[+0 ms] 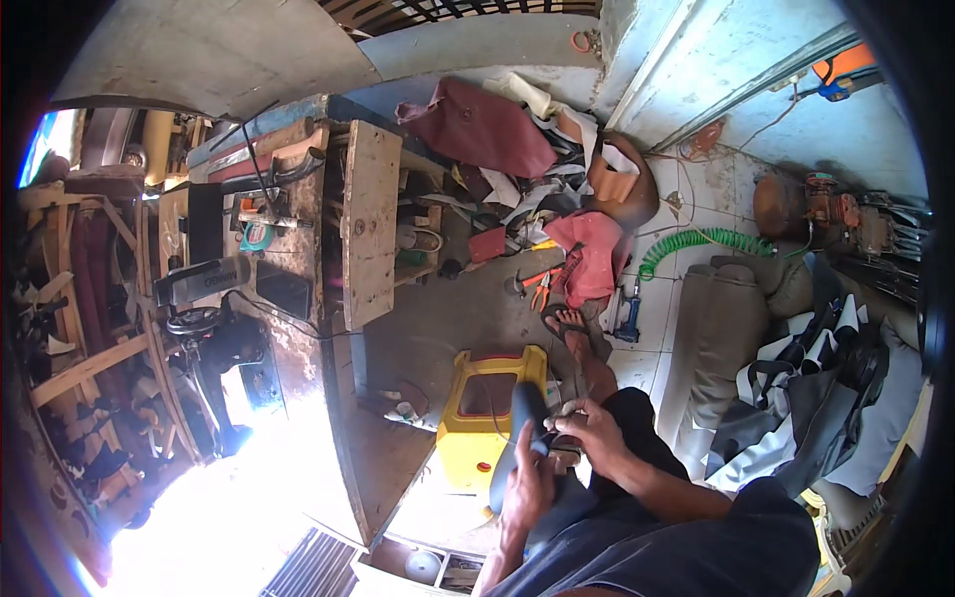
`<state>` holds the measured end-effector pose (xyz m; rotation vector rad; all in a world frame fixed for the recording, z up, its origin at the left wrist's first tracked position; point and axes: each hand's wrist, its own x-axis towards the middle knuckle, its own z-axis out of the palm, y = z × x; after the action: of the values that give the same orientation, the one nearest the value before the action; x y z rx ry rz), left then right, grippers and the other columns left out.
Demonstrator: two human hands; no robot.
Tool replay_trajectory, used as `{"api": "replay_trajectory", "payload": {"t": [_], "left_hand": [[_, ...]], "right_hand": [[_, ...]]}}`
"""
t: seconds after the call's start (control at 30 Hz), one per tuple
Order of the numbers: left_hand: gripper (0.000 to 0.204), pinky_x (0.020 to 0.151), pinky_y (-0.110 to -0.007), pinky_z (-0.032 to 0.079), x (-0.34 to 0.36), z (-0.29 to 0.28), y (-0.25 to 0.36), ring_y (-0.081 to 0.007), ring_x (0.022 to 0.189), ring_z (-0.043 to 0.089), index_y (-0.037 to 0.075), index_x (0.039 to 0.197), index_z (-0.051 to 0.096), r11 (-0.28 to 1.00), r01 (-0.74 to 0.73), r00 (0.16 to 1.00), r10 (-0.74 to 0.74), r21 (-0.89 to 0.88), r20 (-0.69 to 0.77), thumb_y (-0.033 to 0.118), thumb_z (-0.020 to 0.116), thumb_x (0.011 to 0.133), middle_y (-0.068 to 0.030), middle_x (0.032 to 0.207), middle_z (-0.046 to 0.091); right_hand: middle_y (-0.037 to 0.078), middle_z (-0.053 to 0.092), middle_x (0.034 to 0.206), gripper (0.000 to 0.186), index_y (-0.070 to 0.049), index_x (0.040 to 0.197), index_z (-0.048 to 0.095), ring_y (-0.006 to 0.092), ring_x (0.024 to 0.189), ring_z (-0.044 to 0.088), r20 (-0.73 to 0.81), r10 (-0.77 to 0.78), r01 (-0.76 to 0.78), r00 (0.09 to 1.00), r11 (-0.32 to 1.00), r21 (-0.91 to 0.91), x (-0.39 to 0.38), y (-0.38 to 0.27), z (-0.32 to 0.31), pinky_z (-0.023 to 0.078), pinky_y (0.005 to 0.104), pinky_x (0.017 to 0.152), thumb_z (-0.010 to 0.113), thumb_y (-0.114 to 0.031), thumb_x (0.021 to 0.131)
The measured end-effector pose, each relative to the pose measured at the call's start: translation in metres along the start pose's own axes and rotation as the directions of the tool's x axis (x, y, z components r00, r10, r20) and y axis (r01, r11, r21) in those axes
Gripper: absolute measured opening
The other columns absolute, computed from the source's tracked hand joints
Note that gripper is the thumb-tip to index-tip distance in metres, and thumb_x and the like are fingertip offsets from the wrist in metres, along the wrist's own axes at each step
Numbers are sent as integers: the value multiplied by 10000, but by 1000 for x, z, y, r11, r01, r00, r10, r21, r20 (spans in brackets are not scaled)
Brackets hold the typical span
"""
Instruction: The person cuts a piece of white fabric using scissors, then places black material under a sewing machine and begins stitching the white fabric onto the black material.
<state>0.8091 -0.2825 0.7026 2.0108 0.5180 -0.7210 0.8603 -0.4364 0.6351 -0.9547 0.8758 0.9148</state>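
Head view: I watch both hands close on 1 dark tool above a yellow stool.

I see the left hand (524,485) wrapped around the body of the dark cylindrical tool (517,438), which stands nearly upright over the lap, so its weight is carried from below. The right hand (589,430) pinches narrowly at its upper end, fingers curled on a small pale part I cannot make out; that grip looks suited to fine work. The yellow stool (482,423) sits just beside the knees, near the workbench (298,338), probably kept close for reach. Pliers (542,291) lie well apart on the floor.
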Motion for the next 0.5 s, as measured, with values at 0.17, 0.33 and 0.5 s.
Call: {"api": "replay_trajectory", "payload": {"t": [0.17, 0.33, 0.5], "left_hand": [[422, 684, -620, 541, 52, 23, 21, -537, 803, 684, 84, 1415, 422, 983, -102, 993, 90, 154, 78, 118, 556, 1016, -329, 849, 691], [207, 672, -581, 565, 39, 29, 14, -507, 829, 704, 57, 1202, 537, 963, -188, 976, 163, 191, 142, 145, 580, 1020, -301, 927, 718], [210, 794, -516, 583, 43, 1, 12, -459, 923, 721, 55, 1200, 603, 954, -190, 963, 134, 232, 235, 112, 556, 1004, -248, 1011, 737]], "right_hand": [[77, 724, 997, 174, -72, 1112, 588, 195, 951, 717, -52, -205, 211, 977, 960, 182, 23, -14, -26, 575, 345, 815, 674, -47, 963], [6, 617, 765, 87, -102, 917, 581, 146, 682, 631, -59, -251, 224, 966, 702, 676, 64, -123, -87, 533, 317, 639, 642, -51, 953], [-48, 497, 690, 153, -153, 871, 543, 64, 527, 457, -396, -247, 436, 884, 740, 512, 77, -230, -233, 370, 256, 451, 649, -117, 975]]}}
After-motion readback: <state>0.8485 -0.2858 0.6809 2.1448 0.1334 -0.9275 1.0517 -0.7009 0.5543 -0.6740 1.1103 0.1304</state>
